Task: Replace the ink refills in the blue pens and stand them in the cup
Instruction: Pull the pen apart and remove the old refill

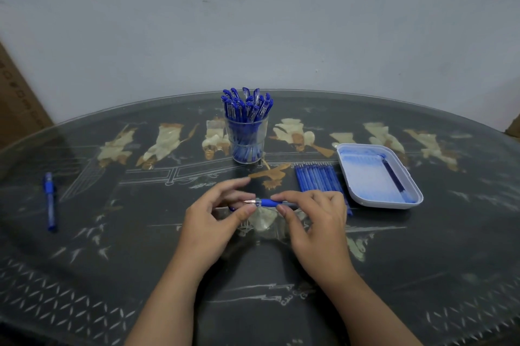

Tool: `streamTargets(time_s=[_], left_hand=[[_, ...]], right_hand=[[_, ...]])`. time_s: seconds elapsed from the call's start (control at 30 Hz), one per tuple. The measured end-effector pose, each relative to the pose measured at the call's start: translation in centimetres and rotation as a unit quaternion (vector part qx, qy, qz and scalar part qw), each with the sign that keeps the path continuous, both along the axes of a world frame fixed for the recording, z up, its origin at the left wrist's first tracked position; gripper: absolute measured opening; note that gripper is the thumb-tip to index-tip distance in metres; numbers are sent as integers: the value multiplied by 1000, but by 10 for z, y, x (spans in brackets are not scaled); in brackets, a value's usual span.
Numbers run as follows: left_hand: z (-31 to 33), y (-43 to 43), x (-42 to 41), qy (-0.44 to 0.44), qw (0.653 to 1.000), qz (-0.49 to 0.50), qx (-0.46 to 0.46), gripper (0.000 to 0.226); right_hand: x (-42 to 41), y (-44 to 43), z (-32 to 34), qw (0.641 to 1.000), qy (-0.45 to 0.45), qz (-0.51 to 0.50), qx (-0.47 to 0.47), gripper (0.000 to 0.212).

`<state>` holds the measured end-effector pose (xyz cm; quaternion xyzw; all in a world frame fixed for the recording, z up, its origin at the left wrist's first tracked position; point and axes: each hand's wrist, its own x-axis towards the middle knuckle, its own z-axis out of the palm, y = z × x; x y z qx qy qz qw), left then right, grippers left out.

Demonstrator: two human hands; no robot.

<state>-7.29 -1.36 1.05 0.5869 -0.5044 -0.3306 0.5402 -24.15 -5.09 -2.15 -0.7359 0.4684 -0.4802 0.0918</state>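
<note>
Right hand pinches the pen, left hand pinches its tip — twisted askew, it could cross-thread (or slip free).

Left hand, right hand seemingly pinch pen.

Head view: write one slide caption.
Right hand pinches a blue pen, left hand at its tip, before a cup of pens.

Straight ahead the glass cup bristles with pens, leaving a way in only from above. To the right, the row of refills and the white tray sit just beside each other. Leftward the table lies open as far as a lone pen.
</note>
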Motion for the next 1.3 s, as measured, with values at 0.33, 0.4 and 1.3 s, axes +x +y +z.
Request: streamTargets(time_s=[0.33,0.4,1.3], left_hand=[[2,1,-2,3,999,30,33,8],[2,1,-1,26,999,32,35,13],[0,-8,32,-258,961,70,65,28]], right_hand=[[0,0,0,1000,-1,-2,-1,17],[0,0,0,1000,-1,1,3,18],[-1,0,2,999,-24,-13,26,20]])
